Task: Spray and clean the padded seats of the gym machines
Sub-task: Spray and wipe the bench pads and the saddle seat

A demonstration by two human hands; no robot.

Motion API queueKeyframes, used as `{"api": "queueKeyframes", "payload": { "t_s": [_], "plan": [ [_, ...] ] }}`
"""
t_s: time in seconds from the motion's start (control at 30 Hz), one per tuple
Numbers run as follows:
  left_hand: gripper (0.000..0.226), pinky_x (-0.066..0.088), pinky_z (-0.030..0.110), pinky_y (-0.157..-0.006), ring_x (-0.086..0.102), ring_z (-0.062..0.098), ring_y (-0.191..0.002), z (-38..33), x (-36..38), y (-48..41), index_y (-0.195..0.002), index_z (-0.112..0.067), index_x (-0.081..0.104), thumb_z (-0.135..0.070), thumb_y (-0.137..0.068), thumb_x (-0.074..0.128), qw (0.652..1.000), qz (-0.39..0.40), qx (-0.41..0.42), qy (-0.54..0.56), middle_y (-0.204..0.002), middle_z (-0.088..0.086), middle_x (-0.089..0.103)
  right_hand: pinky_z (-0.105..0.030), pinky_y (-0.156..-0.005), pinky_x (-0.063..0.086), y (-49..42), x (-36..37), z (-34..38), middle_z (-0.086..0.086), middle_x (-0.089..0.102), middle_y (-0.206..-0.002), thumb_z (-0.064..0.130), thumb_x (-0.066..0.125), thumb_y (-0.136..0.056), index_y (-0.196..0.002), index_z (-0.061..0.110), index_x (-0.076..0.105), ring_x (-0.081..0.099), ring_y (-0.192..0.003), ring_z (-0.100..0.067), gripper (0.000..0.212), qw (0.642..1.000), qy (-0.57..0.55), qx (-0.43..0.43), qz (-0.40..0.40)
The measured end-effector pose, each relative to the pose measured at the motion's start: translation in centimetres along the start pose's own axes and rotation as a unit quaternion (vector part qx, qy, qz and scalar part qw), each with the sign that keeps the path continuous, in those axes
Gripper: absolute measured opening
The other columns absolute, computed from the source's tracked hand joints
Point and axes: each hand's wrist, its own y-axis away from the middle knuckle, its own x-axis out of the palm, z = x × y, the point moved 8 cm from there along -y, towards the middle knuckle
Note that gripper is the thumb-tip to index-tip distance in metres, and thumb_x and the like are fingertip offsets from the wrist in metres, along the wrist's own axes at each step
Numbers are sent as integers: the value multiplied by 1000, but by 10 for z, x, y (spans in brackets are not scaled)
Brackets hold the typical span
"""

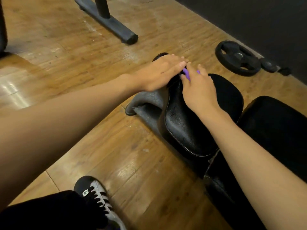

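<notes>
A black padded seat (184, 127) of a gym bench fills the middle of the view, with a second black pad (274, 123) beside it on the right. My right hand (197, 90) lies on the far end of the seat and its fingers curl round a small purple thing (186, 74), mostly hidden under them. My left hand (162, 72) reaches across with straight fingers, resting flat over the seat's far tip next to the purple thing. No spray bottle shows.
The bench's grey metal foot (146, 103) sticks out to the left on the wooden floor. Another machine's grey base bar (108, 20) lies at the top. A black weight plate (237, 58) rests by the dark wall. My shoe (98, 196) stands at the bottom.
</notes>
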Motion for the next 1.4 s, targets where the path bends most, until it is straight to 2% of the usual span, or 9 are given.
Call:
{"api": "queueKeyframes", "payload": {
  "t_s": [0.13, 0.23, 0.43, 0.6, 0.77, 1.0, 1.1, 1.23, 1.4],
  "plan": [
    [71, 12, 29, -124, 33, 23, -149, -2, 5, 1, -147, -4, 49, -51, -103, 20, 1000, 8, 8, -27, -157, 12, 44, -41, -121, 18, 47, 0, -2, -8, 21, -165, 33, 38, -108, -155, 30, 32, 9, -154, -26, 48, 999, 12, -38, -17],
    [70, 20, 41, -120, 39, 32, -143, -7, 8, 3, -146, -9, 53, -57, -102, 29, 990, -5, 65, -126, -153, 17, 46, -37, -124, 18, 104, -2, -2, -2, 18, -166, 31, 39, -108, -154, 33, 34, 2, -155, -18, 47, 1000, -1, -24, -10],
    [78, 17, 52, -123, 33, 37, -147, -13, 14, 6, -150, -17, 48, -72, -97, 30, 976, -27, 87, -196, -154, 19, 41, -37, -126, 11, 181, 11, 3, 5, -16, -166, 29, 37, -106, -156, 45, 1, -32, -143, -9, 63, 998, 45, 27, 48],
    [72, 15, 52, -124, 33, 35, -147, -10, 15, 8, -152, -19, 46, -68, -100, 29, 974, -49, 92, -203, -156, 17, 40, -40, -123, -3, 142, 20, 41, -9, 7, -167, 9, 61, -94, -157, 31, 27, -10, -154, -27, 74, 996, 60, -64, -28],
    [69, 15, 51, -124, 33, 33, -148, -6, 18, 8, -151, -21, 47, -66, -101, 31, 972, -68, 100, -201, -156, 15, 41, -45, -125, 11, 173, 31, 35, -12, 22, -165, -3, 54, -87, -148, 25, 48, 7, -155, -31, 67, 988, 57, -94, -107],
    [71, 13, 51, -125, 31, 32, -149, -5, 19, 8, -152, -23, 45, -68, -102, 27, 972, -67, 89, -208, -156, 13, 40, -46, -121, 21, 218, 38, -1, -16, -5, -167, -21, 53, -84, -156, 16, 33, -9, -154, -31, 83, 971, -84, 75, -209],
    [69, 12, 49, -125, 29, 31, -150, -6, 18, 9, -153, -23, 44, -67, -102, 28, 970, -63, 89, -217, -158, 12, 39, -48, -122, 24, 198, 26, -7, -17, -3, -167, -11, 52, -94, -157, 11, 28, -9, -154, -28, 70, 948, -132, 128, -259],
    [70, 11, 50, -125, 27, 30, -151, -5, 20, 9, -154, -24, 43, -68, -101, 27, 971, -66, 78, -216, -159, 12, 38, -32, -123, 17, 144, 7, -19, -12, 15, -166, 9, 46, -103, -155, 14, 33, 5, -155, -24, 53, 951, -113, 167, -232],
    [69, 13, 50, -125, 30, 31, -150, -5, 20, 9, -152, -23, 46, -66, -102, 29, 972, -79, 77, -208, -157, 13, 40, -48, -116, 36, 165, 14, -1, -9, 33, -160, 7, 51, -101, -148, 17, 46, 16, -154, -21, 48, 967, -100, 96, -214]
  ]
}}
